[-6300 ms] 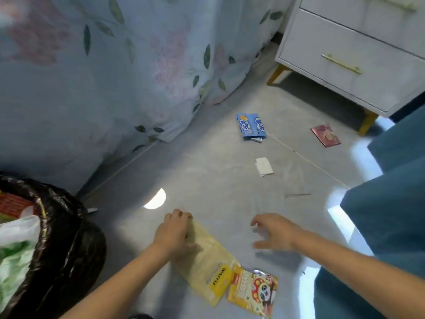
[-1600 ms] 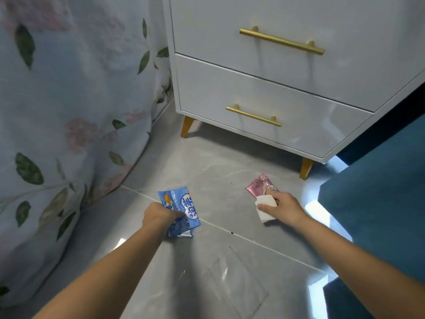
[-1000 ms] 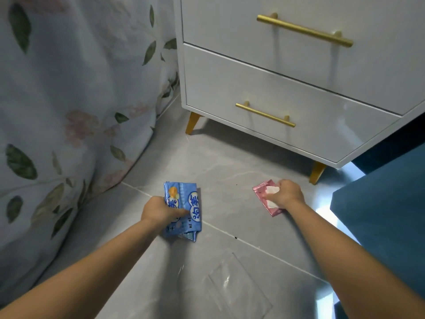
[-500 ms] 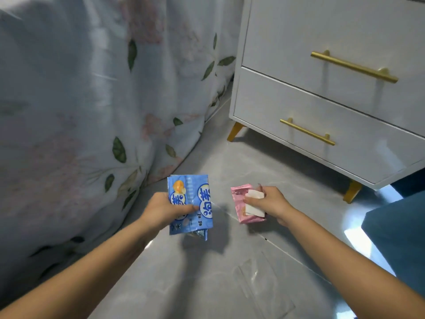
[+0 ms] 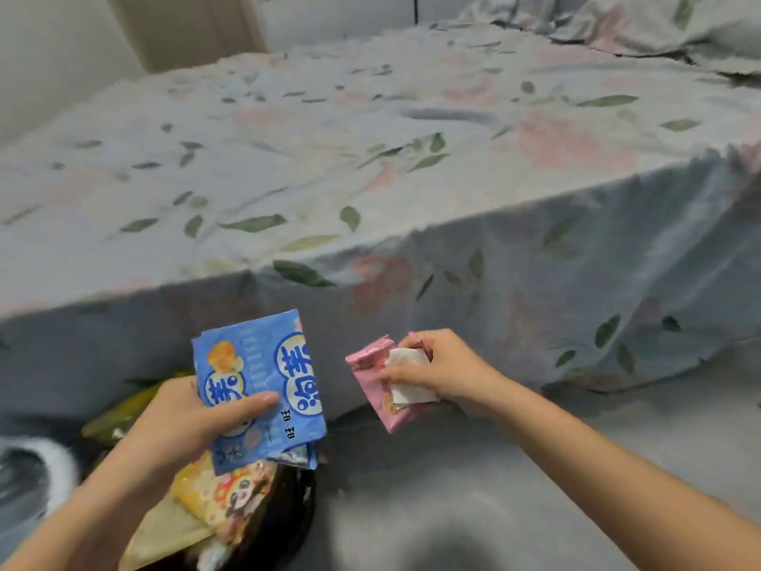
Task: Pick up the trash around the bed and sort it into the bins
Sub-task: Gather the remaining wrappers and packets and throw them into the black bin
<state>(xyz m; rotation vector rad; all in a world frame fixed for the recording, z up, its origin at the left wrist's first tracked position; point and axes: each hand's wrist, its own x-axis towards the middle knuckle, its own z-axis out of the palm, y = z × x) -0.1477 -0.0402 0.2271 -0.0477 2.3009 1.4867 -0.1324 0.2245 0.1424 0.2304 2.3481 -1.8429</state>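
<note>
Your left hand (image 5: 181,418) pinches the blue wrapper (image 5: 263,389) directly over the black-lined bin (image 5: 284,525), ready to drop. Your right hand (image 5: 444,370) clamps the pink packet (image 5: 370,364) and white scrap (image 5: 405,360) together, just right of the bin, probably awaiting sorting. Half a second ago both hands were low by the nightstand; the bin wasn't visible.

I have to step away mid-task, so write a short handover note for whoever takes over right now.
Left hand: shut on the blue wrapper, held over the black-lined bin.
Right hand: shut on the pink wrapper and white paper scrap, beside the bed.
Done: yellow wrappers already lie in that bin.
Left: drop all three held pieces into the right bins.
</note>
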